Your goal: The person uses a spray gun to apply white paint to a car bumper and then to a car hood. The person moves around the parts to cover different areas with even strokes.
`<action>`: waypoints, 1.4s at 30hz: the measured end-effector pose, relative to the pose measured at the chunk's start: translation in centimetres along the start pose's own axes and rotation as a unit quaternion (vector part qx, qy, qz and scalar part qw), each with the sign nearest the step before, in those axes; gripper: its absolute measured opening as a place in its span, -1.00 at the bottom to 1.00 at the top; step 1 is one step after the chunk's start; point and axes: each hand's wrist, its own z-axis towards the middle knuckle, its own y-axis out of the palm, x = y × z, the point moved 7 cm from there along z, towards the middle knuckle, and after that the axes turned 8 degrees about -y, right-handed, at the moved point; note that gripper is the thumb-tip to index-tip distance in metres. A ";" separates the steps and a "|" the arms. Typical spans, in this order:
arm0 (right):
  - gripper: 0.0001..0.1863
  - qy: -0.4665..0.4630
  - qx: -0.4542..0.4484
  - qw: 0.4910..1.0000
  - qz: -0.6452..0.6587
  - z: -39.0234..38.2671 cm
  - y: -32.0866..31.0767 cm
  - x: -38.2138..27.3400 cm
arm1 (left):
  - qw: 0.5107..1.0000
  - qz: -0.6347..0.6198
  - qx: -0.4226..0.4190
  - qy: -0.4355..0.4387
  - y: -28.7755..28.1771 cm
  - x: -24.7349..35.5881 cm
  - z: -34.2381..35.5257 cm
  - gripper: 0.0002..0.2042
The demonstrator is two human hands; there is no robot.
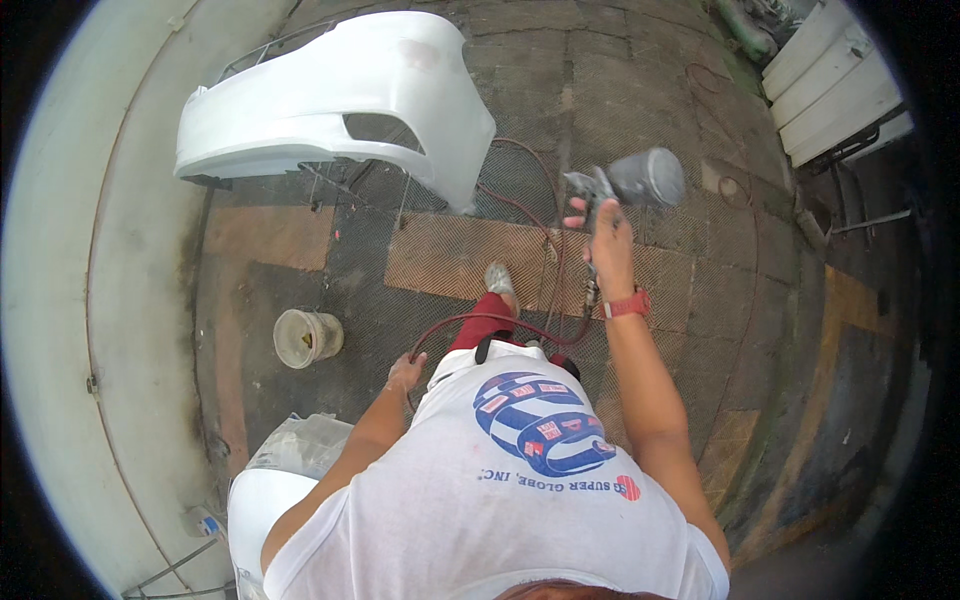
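Observation:
My right hand (609, 248) is wrapped round the handle of a spray gun (597, 187), held out ahead of me at the right. A grey cup (650, 178) sits on the gun, tilted to the right. From the base of the handle a red air hose (480, 317) loops back across my waist to my left side. There my left hand (405, 371) is closed around the hose. A white car bumper (400, 90) stands ahead at the left, apart from both hands, raised on a thin metal stand (352, 190) that it partly hides.
A whitish bucket (307, 338) stands on the floor at my left. Beside my left arm are a white panel (255, 520) and clear plastic sheeting (303, 445). More red hose (530, 150) trails over the floor. A pale wall (110, 300) runs along the left; corrugated panels (835, 80) stand far right.

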 end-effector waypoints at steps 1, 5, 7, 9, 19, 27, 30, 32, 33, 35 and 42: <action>-0.34 0.005 -0.022 1.000 -0.004 1.7 1.1 0.0 | 1.000 -0.002 -0.006 -0.008 0.1 0.6 0.3 -0.29; -0.35 0.012 -0.119 0.992 -0.047 9.7 5.9 2.2 | 0.999 0.029 -0.031 -0.024 1.2 2.8 2.8 -0.31; -0.36 -0.004 -0.148 0.988 -0.049 13.3 8.9 3.2 | 0.998 0.027 -0.043 -0.036 1.9 4.7 3.6 -0.31; -0.34 -0.002 -0.196 0.978 -0.068 17.6 11.5 4.7 | 0.996 0.012 -0.081 -0.042 1.6 7.8 5.2 -0.32; -0.23 0.059 -0.299 0.927 -0.220 36.5 18.5 13.8 | 0.995 -0.100 0.018 -0.021 -4.4 23.3 5.1 -0.36; -0.33 -0.075 -0.216 0.949 -0.219 49.6 21.2 13.1 | 0.981 -0.131 0.031 -0.139 0.3 26.4 -0.1 -0.35; -0.30 -0.072 -0.285 0.918 -0.266 50.5 20.9 13.4 | 0.969 -0.160 0.013 -0.189 3.5 28.4 -2.0 -0.35; -0.31 -0.049 -0.346 0.901 -0.256 50.4 20.3 13.9 | 0.962 -0.174 0.027 -0.210 5.0 31.4 -4.0 -0.35; -0.31 -0.006 -0.393 0.892 -0.223 49.0 20.3 12.5 | 0.955 -0.186 0.040 -0.226 6.1 33.1 -5.2 -0.35; -0.31 0.053 -0.459 0.874 -0.150 47.8 19.8 10.9 | 0.945 -0.207 0.033 -0.253 8.5 35.8 -6.6 -0.35; -0.27 -0.070 -0.465 0.865 -0.174 54.7 19.8 8.2 | 0.920 -0.279 0.084 -0.264 13.7 43.1 -8.5 -0.36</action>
